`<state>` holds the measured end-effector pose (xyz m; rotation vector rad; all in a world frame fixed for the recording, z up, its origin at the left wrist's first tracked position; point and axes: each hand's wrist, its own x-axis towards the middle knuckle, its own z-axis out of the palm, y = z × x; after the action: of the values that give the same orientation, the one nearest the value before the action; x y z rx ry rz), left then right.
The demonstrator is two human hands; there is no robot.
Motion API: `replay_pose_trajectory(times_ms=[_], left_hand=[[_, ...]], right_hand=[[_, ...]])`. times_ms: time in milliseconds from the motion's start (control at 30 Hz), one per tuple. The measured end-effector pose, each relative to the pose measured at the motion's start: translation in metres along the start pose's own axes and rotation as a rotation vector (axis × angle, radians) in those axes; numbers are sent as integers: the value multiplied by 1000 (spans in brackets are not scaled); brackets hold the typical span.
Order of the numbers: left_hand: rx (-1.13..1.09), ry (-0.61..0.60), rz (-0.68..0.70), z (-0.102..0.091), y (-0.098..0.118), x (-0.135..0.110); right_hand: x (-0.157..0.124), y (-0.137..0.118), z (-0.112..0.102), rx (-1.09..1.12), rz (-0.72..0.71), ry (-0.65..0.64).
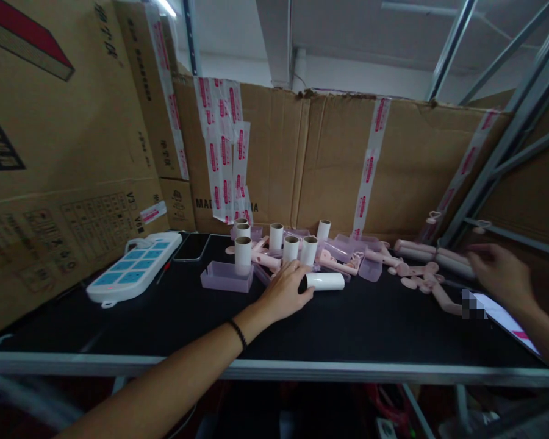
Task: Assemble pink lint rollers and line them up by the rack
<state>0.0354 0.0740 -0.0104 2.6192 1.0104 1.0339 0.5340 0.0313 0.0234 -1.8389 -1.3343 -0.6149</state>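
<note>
A glossy white tube (327, 281) lies on its side on the black surface. My left hand (287, 288) is curled at the tube's left end, thumb in front and fingers behind. Several white tubes (243, 251) with brown cardboard insides stand upright behind it, among pale pink plastic parts (265, 260) and translucent purple trays (226, 277). At the right, my right hand (503, 274) has its bent fingers at the end of a long pink rod (455, 261); the thumb is mostly hidden. Pink jointed arms with round discs (423, 275) lie just left of that hand.
A white power strip (135, 268) with blue sockets and a dark phone (192, 247) lie at the left. Below my right wrist is a lit phone screen (503, 317). Taped cardboard walls (329, 158) close the back; a metal rail (302, 369) edges the front.
</note>
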Motion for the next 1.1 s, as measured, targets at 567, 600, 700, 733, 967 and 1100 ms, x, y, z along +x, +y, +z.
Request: replay_pose_trajectory(times_ms=[567, 600, 700, 733, 967, 1100], left_hand=[[16, -40, -17, 2, -9, 4], [16, -40, -26, 2, -9, 4], [23, -38, -41, 3, -10, 5], [29, -37, -41, 4, -10, 6], [45, -54, -41, 10, -14, 6], [37, -49, -42, 10, -12, 7]], right_hand=[[-45, -199, 88, 136, -556, -458], [-42, -202, 91, 112, -570, -480], [-40, -210, 98, 83, -604, -527], [-40, -212, 100, 85, -608, -530], [-48, -207, 108, 164, -560, -496], [-45, -205, 110, 220, -536, -456]])
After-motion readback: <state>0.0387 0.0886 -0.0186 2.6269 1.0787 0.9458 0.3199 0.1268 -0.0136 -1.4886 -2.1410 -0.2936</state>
